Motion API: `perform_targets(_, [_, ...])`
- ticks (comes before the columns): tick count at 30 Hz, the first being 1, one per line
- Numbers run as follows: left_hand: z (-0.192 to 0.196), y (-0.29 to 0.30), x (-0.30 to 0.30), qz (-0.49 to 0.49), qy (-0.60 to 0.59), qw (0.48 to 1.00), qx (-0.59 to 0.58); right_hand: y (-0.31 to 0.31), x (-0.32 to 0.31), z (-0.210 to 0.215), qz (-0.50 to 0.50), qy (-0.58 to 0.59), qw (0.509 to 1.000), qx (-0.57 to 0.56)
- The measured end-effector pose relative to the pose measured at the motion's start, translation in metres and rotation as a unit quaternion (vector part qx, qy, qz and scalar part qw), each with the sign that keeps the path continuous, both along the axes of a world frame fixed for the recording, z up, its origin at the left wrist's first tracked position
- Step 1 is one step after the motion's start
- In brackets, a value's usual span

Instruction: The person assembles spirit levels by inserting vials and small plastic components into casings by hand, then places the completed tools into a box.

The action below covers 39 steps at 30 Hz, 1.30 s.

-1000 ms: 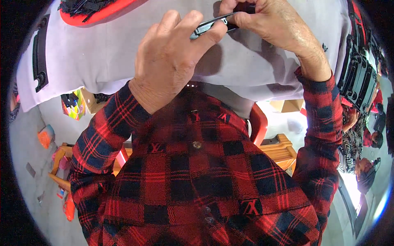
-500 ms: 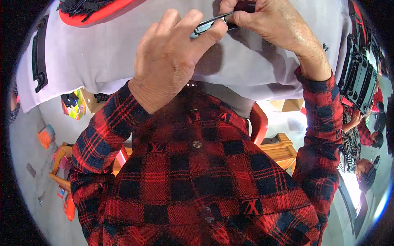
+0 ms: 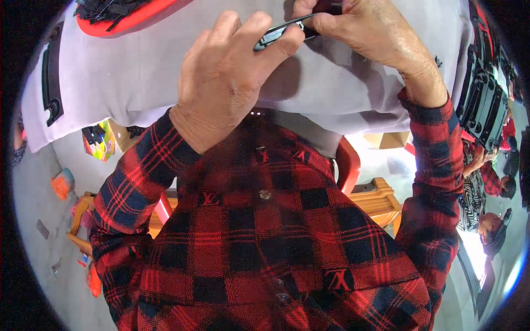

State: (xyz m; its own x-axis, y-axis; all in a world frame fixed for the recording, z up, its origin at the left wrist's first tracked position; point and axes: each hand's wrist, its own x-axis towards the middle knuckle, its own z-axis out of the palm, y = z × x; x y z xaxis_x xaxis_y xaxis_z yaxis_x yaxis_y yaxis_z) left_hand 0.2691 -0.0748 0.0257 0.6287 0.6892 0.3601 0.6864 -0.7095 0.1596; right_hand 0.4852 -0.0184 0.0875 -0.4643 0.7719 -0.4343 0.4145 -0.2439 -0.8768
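Observation:
My left hand (image 3: 232, 77) and my right hand (image 3: 367, 33) meet over the white table (image 3: 138, 83) near the top of the view. Between their fingertips they grip a small flat black part (image 3: 284, 32) with a pale edge. The left thumb and fingers pinch its left end, and the right hand closes over its right end and hides that side. Both forearms wear red and black checked sleeves (image 3: 143, 176).
A red tray (image 3: 132, 19) with black parts lies at the table's far left. A long black part (image 3: 52, 77) lies near the left edge. Racks of black parts (image 3: 486, 99) stand at the right, with other people (image 3: 497, 182) beyond. A red chair (image 3: 348, 165) is under me.
Both hands stay on the small black part in nearly the same place; only the fingers shift slightly on it.

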Motion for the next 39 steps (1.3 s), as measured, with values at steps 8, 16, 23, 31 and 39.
perform_targets(8, [0.004, -0.001, 0.002, -0.002, -0.016, 0.999, -0.034, 0.001, 0.000, 0.006, -0.006, 0.015, 0.999, -0.044])
perform_targets(16, [0.003, 0.000, 0.004, 0.001, 0.008, 1.000, -0.018, 0.000, 0.004, -0.010, 0.034, -0.016, 0.992, 0.123])
perform_targets(23, [0.005, 0.001, 0.002, -0.009, -0.014, 1.000, -0.022, -0.001, -0.006, 0.008, 0.015, -0.067, 0.997, 0.044])
perform_targets(31, [0.006, 0.003, 0.004, -0.025, 0.006, 0.999, -0.040, 0.002, 0.005, -0.010, 0.066, -0.108, 0.975, 0.181])
perform_targets(39, [0.007, 0.001, 0.002, -0.017, 0.006, 0.999, -0.035, 0.006, 0.000, 0.010, 0.029, -0.025, 0.999, -0.035])
